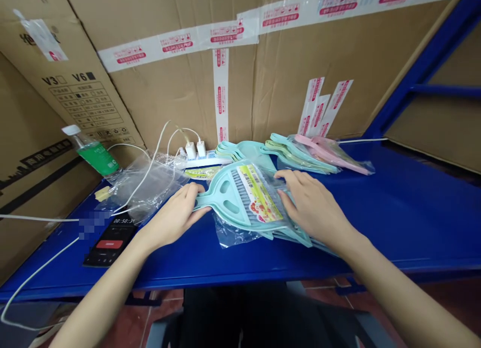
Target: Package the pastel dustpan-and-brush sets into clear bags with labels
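Observation:
A light-blue dustpan [221, 215] with a matching brush [244, 190] nested on it lies in front of me at the table's middle. A yellow-green printed card [259, 192] rests over the bristles, and clear plastic film shows beneath and at the right. My left hand [180, 207] is closed round the handle end of the set. At the right side of the set, my right hand [308, 202] grips the edge of the clear bag with thumb and fingers; its fingertips are partly hidden. More light-blue pieces stick out under the set.
Bagged dustpan sets in blue, green and pink [311, 155] lie at the back. A power strip [203, 161] with white chargers and cables, crumpled clear bags [146, 182], a green-labelled bottle [97, 157] and a phone [110, 240] are at left. Cardboard boxes [180, 92] wall the blue table [394, 207].

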### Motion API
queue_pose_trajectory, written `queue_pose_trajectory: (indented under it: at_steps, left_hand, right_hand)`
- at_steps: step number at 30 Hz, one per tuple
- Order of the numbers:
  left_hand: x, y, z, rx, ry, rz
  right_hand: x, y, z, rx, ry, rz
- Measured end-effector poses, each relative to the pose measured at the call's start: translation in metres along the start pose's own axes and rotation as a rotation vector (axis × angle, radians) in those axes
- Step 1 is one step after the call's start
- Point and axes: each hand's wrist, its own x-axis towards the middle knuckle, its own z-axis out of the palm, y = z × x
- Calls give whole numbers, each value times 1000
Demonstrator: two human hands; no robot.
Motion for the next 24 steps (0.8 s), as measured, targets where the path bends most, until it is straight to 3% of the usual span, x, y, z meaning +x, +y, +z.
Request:
queue_pose_trajectory:
  at_steps: [4, 12, 15, 24]
  left_hand:
    - [-10, -9, 0, -26, 35, -36]
    - [-14, -17, 0, -33, 37, -60]
    - [-14, -17, 0, -29, 24, -72]
    - [-14, -15, 2, -32, 0, -107]
  right_hand:
    - [15, 0, 3, 24, 19, -54]
    - [51, 13, -6, 403, -356, -236]
    - [50, 12, -8, 569, -459, -191]
    - [43, 7, 2, 699, -418, -3]
